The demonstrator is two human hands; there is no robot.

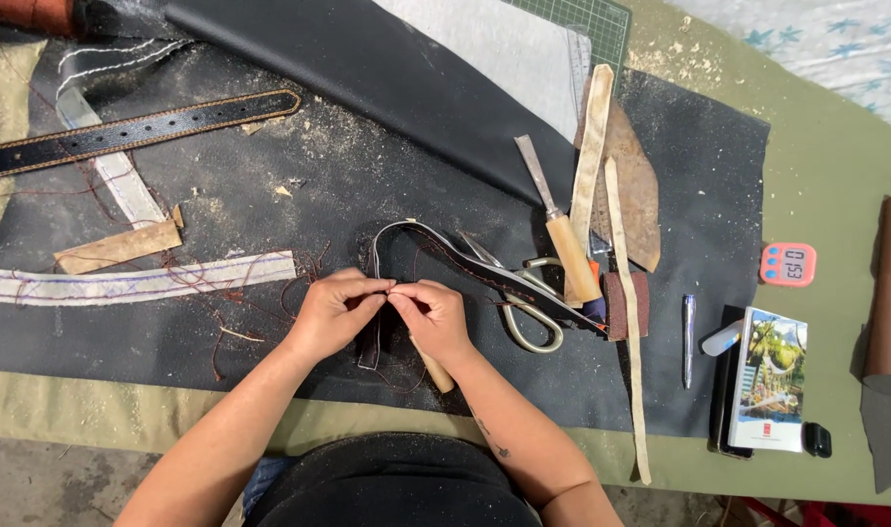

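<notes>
One head-worn view looks steeply down, close above the left hand (333,312) and right hand (431,317).

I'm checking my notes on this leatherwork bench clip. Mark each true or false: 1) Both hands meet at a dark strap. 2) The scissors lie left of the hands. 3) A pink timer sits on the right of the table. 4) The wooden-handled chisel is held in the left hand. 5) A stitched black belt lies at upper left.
1) True: the left hand and right hand pinch the dark leather strap.
2) False: the scissors lie right of the hands.
3) True: the pink timer.
4) False: the chisel lies on the mat, untouched.
5) True: the black belt.
</notes>
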